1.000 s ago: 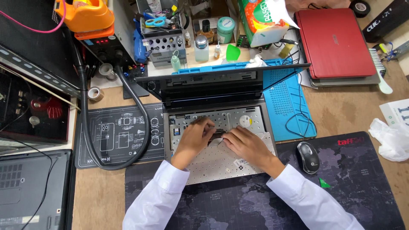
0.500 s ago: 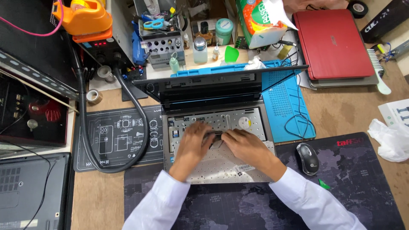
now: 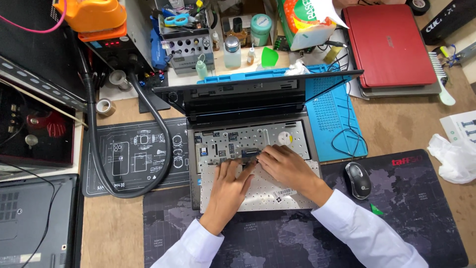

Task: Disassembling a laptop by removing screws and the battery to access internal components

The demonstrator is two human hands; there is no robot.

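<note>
- Plainly, in the head view (the only one), an open laptop [image 3: 248,144] sits mid-table with its keyboard [image 3: 258,186] lifted out and laid face down over the near half of the case, its pale perforated back up.
- Left hand [image 3: 229,186] lies flat on that back, its fingers [image 3: 243,168] stretched towards a small dark ribbon connector [image 3: 250,153] at the keyboard's far edge; they look narrow and pressing rather than closed around anything.
- Right hand [image 3: 282,166] comes in from the right, fingers [image 3: 263,155] pinched narrow at the same connector; whether they actually hold the ribbon I cannot tell.
- Judged step: working the keyboard's ribbon at its socket on the exposed metal tray [image 3: 238,139].
- The next move seems to call for a small, careful action at the connector latch while the left hand steadies the keyboard (a tug could tear the ribbon).
- Hard to make out: the latch and ribbon end are covered by fingertips, and the screen [image 3: 248,99] is seen edge-on.
- Around it: a mouse [image 3: 358,179] just right, a blue mat [image 3: 332,119] far right, a red laptop [image 3: 389,44] beyond, a black hose [image 3: 148,114] left.
</note>
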